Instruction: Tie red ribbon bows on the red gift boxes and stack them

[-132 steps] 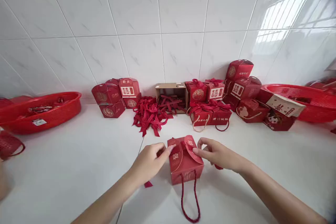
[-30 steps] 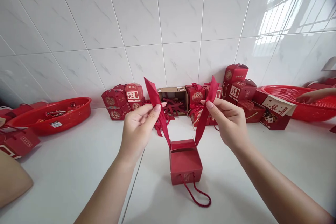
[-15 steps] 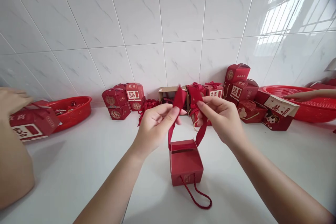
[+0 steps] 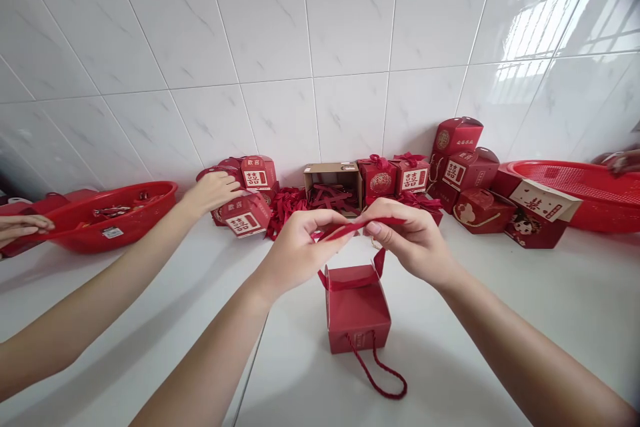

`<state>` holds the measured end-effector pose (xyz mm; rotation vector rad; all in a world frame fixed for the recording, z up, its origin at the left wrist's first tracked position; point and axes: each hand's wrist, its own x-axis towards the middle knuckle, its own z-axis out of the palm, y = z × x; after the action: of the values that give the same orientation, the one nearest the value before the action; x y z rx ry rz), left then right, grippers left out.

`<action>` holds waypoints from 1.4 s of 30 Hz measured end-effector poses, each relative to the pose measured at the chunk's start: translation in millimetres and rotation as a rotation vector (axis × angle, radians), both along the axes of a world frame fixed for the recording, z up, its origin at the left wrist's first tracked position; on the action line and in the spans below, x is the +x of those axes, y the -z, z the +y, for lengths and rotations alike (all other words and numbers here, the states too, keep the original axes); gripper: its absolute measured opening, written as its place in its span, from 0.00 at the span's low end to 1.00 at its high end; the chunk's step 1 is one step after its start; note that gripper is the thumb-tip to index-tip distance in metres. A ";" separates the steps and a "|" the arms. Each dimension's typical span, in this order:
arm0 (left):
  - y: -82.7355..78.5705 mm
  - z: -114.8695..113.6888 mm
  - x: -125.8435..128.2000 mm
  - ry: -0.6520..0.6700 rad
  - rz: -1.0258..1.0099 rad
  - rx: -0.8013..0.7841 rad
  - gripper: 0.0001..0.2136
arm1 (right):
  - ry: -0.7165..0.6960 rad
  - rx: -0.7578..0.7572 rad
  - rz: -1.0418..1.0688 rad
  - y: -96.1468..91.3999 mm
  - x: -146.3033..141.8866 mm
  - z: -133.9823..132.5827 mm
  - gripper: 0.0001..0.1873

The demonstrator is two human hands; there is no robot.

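A small red gift box (image 4: 357,310) stands on the white counter in front of me, its dark red cord handle hanging down onto the counter. A red ribbon (image 4: 353,280) runs across the top of the box, its ends rising toward my hands. Above the box, my left hand (image 4: 313,240) pinches one part of the ribbon between thumb and fingers. Close beside it, my right hand (image 4: 407,233) is closed on the other part. The two hands nearly meet, and the ribbon lies flattened between them.
A co-worker's hand (image 4: 215,192) holds a red box (image 4: 245,217) at the left. Behind my hands are an open carton (image 4: 333,170) of ribbons and several red boxes (image 4: 470,170). Red plastic baskets stand at left (image 4: 83,227) and right (image 4: 600,207); other hands reach near both.
My hands have come together, and the upright ribbon ends are now drawn level between them, with ribbon across the box top. The co-worker's arm has carried a box to the back group.
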<state>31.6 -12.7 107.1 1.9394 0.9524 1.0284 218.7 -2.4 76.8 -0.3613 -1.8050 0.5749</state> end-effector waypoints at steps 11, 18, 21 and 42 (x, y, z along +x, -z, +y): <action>-0.1 -0.1 -11.6 0.121 0.004 -0.231 0.14 | 0.410 0.644 -0.317 12.0 11.5 10.7 0.19; 20.5 -26.6 -23.1 -0.457 0.415 0.668 0.07 | 0.620 0.215 -0.009 26.8 19.1 -13.5 0.10; 43.9 -34.1 -52.2 -0.575 0.473 0.743 0.07 | 0.765 -0.023 -0.060 45.5 41.4 -24.5 0.08; 112.4 -28.6 -77.7 -0.496 0.403 0.130 0.07 | 0.709 -0.293 -0.451 106.9 76.4 -29.6 0.22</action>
<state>-46.1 -41.3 -5.3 2.1152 1.6921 0.9963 295.1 -32.0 -30.1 -1.3531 -1.8415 0.2545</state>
